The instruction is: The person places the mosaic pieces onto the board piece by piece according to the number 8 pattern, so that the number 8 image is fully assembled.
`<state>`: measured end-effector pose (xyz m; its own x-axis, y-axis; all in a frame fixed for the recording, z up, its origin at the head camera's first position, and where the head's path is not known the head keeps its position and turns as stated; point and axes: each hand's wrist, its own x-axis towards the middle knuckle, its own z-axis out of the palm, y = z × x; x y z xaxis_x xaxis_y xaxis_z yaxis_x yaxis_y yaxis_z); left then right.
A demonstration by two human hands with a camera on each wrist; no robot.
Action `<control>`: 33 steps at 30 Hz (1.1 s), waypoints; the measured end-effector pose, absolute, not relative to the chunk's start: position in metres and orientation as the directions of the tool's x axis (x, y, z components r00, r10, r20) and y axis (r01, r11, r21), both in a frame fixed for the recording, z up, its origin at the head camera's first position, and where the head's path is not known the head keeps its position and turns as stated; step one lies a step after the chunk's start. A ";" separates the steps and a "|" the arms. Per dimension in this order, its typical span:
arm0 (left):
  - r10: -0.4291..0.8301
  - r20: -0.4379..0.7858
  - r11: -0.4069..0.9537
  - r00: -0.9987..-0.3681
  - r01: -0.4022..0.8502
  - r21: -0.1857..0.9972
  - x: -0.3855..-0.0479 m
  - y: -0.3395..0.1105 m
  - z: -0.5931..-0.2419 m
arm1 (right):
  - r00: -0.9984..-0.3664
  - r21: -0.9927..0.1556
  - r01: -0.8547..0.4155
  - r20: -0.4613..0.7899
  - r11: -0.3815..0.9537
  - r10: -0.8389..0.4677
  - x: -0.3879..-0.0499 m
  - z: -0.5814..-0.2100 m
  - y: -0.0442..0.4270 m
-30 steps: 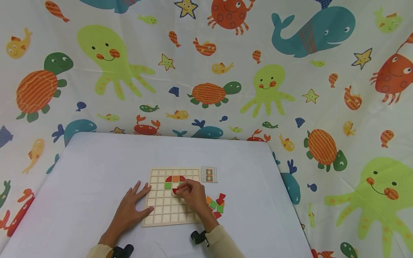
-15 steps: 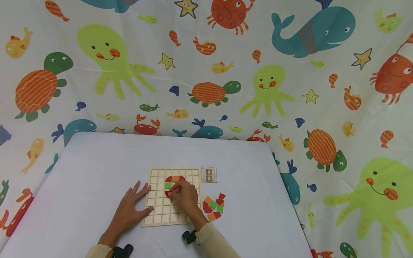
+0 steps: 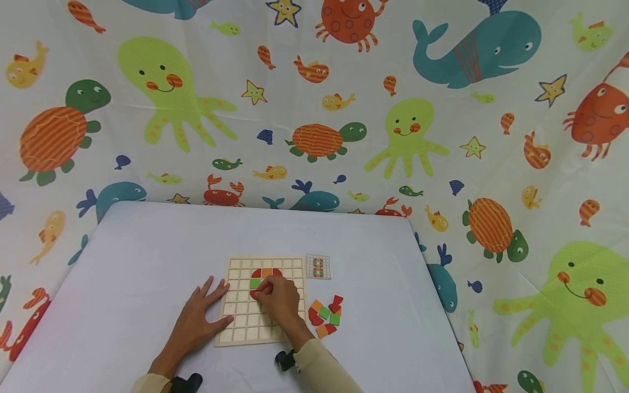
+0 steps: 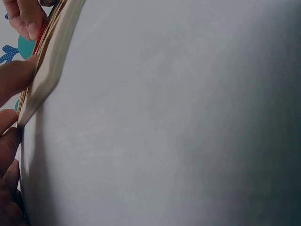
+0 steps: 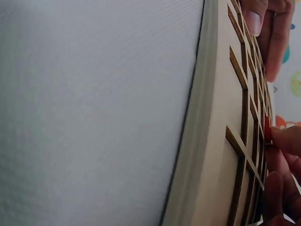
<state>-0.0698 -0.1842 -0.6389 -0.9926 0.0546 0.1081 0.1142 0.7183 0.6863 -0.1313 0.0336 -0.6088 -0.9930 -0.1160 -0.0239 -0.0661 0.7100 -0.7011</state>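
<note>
Pinching a red piece [image 3: 253, 295] at the wooden grid board [image 3: 243, 321]: right hand [image 3: 281, 300], thumb against fingers. Piece sits just below a green square [image 3: 255, 283]; whether fully seated in its cell, cannot tell. Above the square, a row: red curved piece [image 3: 256, 273], orange square [image 3: 267, 272], another red curved piece partly behind the hand. Left hand [image 3: 197, 314] spread, grasping nothing, thumb and fingertips touching board's left edge. Loose pieces [image 3: 324, 313] right of board on white tabletop [image 3: 157, 251]; pattern card [image 3: 310, 267] beside its upper right corner.
</note>
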 end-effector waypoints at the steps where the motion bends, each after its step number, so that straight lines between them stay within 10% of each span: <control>1: 0.054 0.107 0.717 -0.993 0.113 0.687 -0.070 -0.184 -0.639 | -0.992 -0.702 -0.072 -0.020 0.708 -0.121 -0.132 -0.609 0.033; 33: 0.048 0.116 0.721 -0.992 0.115 0.683 -0.070 -0.183 -0.642 | -0.999 -0.806 -0.028 0.049 0.592 0.019 -0.125 -0.597 0.126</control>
<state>-0.0701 -0.1834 -0.6416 -0.9921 0.0484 0.1155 0.1147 0.7214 0.6830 -0.1251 0.1262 -0.5968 -0.9986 0.0192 0.0488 -0.0280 0.5918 -0.8056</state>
